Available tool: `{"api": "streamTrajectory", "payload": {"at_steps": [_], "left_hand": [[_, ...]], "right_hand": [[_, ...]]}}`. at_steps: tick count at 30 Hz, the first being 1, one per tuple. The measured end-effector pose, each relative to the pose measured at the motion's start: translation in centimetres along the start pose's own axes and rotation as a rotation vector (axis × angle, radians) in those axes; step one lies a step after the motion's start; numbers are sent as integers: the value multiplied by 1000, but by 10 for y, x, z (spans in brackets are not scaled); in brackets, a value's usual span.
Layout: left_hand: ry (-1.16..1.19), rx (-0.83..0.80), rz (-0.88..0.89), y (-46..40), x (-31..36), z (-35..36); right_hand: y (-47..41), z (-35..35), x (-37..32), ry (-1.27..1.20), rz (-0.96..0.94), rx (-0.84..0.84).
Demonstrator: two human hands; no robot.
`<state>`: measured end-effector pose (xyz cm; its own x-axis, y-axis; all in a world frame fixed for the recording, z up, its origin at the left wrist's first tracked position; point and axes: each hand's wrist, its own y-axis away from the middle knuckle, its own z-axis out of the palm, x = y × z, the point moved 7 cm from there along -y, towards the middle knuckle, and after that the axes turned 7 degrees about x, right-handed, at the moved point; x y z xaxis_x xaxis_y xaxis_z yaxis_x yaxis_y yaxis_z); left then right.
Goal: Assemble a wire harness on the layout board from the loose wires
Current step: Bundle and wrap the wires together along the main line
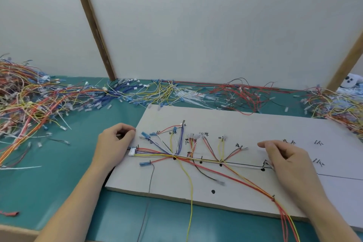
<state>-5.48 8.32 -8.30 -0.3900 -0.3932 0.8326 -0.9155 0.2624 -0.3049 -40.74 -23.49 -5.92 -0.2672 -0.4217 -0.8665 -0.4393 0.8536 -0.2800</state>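
Teal matting [59, 182] covers the bench where I work, and one white layout board [245, 124] lies on it, running from the middle off to the right. Two hands are in view, both mine.

On the board sits the part-built wire harness [196, 158]: red, yellow, blue, white and black wires gathered along a black drawn line and fanning out toward the far edge. One white connector [131, 151] caps the harness at its left end. At least four blue terminals [145, 135] show near that end. I count five black dots [213, 191] marked on the board. Small handwritten characters [318, 142] sit beside the branch ends, too small and blurred to read.

My left hand [115, 141] rests at the board's left edge, just beside the white connector, fingers curled in loosely; whether they pinch anything I cannot tell. My right hand [284, 155] lies on the board to the right, fingers bent and spread, fingertips down by the right end of the drawn line, where the white wire ends; any grip there is hidden.

Loose wires [35, 100] lie in heaps along the far edge of the bench, the thickest at far left, another at far right. Several red and yellow strands trail off the near edge of the board.
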Motion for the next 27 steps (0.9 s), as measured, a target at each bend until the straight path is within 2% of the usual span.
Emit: {"api": "streamTrajectory", "payload": {"at_steps": [8,16,27], "left_hand": [[36,6,-1,7,-4,-7],[65,6,-6,6,0,-7],[49,-19,-2,7,2,-5]], "right_hand": [[-1,10,7,56,-31,-101],[-2,7,9,90,-42,-67],[-7,2,17,-87,44,-21]]}}
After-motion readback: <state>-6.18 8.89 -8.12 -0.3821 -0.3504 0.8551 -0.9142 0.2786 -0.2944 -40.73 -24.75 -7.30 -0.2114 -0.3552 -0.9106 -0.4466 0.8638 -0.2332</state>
